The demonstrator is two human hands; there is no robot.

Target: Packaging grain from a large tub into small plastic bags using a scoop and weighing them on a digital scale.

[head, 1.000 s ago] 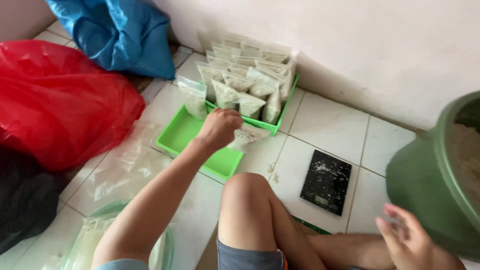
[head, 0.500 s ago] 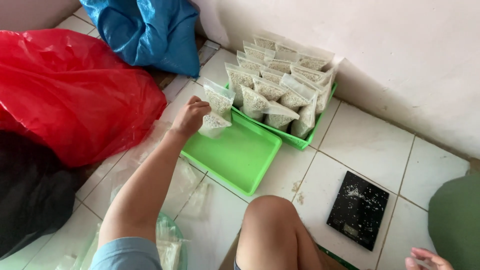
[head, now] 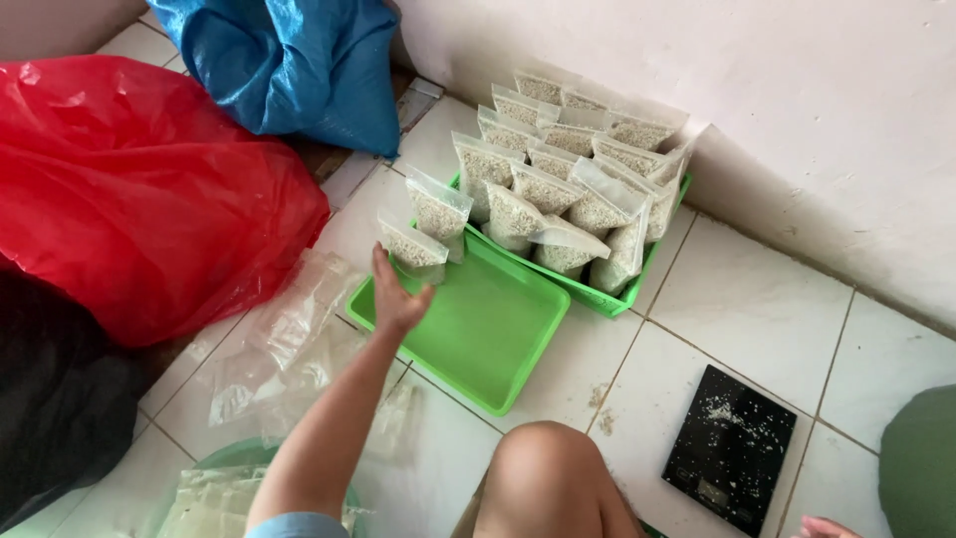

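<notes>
Left hand [head: 396, 295] is open, fingers spread, palm facing the small filled pouch [head: 412, 247] standing at the far-left corner of the empty green tray [head: 488, 329]; I cannot tell whether the fingertips touch it. I see the pouch upright, long axis vertical, sealed top up, leaning slightly toward a second pouch [head: 438, 211] just behind it. Further rows of pouches [head: 568, 169] fill the rear green tray [head: 617, 297]. Right hand [head: 825, 527] shows only at the bottom edge; I cannot tell its state. Black scale [head: 732, 448] lies on the tiles
</notes>
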